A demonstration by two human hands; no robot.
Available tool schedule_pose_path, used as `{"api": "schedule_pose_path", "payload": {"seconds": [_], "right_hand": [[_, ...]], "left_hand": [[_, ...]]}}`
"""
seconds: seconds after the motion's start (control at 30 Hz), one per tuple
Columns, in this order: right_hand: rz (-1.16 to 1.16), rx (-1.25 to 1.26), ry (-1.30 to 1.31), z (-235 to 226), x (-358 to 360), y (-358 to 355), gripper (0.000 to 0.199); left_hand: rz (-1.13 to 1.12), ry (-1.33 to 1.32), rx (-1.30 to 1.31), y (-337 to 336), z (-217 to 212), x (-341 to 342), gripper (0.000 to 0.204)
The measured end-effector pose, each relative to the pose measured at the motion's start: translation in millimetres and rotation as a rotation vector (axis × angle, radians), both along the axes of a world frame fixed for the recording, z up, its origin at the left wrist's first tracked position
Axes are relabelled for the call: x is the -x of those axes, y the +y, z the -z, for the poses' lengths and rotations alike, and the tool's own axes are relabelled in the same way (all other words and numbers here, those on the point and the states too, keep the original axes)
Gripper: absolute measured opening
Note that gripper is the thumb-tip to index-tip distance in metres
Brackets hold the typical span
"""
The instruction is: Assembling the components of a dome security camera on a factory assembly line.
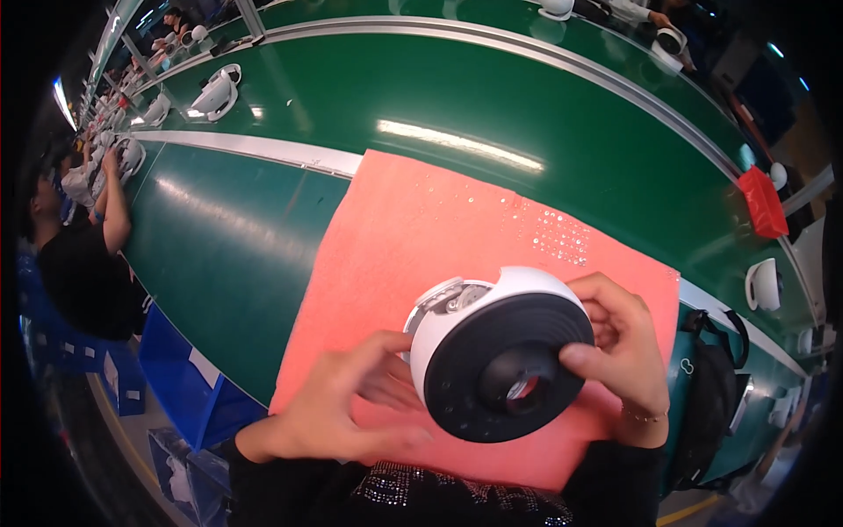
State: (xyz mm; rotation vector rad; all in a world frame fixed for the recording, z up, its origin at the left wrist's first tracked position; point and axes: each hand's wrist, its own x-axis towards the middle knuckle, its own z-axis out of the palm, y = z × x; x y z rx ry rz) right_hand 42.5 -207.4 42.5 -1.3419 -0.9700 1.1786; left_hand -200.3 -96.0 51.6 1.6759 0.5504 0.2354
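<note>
A round device (500, 351) — white shell, black disc face with a raised central hub — is held up above a pink mat (421, 263), tilted so the black face is turned toward the camera. A grey mechanism is exposed at the upper left of the shell.

The device is gripped by the right hand (623, 351): the thumb is pressed on the black face near the hub, and the fingers are curled round the white rim behind. The left hand (351, 404) is set against the device's left side; its fingers are bent and its fingertips lie at the shell's edge — whether they truly clamp it or only touch it cannot be told from this angle.

A patch of small shiny specks, perhaps screws, is scattered on the mat's far right part. The mat is laid on a green bench (228, 237), bordered by a white strip and, beyond it, a green conveyor (527, 105).

Similar white units (215, 92) are stood along the conveyor at left, another (764, 285) at the right edge. A red bin (762, 202) is seen at far right, a black bag (711, 395) just beside the mat's right end. Blue crates (176, 369) are placed below the bench at left, where another person (79, 263) is seated.
</note>
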Motion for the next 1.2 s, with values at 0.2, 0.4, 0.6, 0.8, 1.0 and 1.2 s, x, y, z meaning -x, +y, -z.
{"api": "schedule_pose_path", "payload": {"seconds": [0.2, 0.4, 0.6, 0.8, 1.0, 1.2], "right_hand": [[-0.051, -0.264, -0.284, 2, 12, -15, 0.048], [-0.105, -0.257, -0.326, 9, 14, -14, 0.057], [-0.233, -0.295, -0.407, 17, 16, -10, 0.072], [-0.357, -0.299, -0.414, 9, 5, -15, 0.067], [-0.371, -0.286, -0.482, 15, 9, -43, 0.055], [-0.448, -0.259, -0.537, 36, 15, -61, 0.051]], "left_hand": [[-0.098, -0.175, -0.055, -30, 31, -6, 0.067], [-0.129, -0.210, -0.171, -31, 42, -2, 0.065], [-0.164, -0.212, -0.244, -27, 42, 1, 0.061], [-0.125, -0.192, -0.234, -27, 34, 6, 0.059], [-0.036, -0.130, -0.325, -41, 37, 17, 0.053], [0.088, 0.003, -0.402, -41, 34, 20, 0.054]]}}
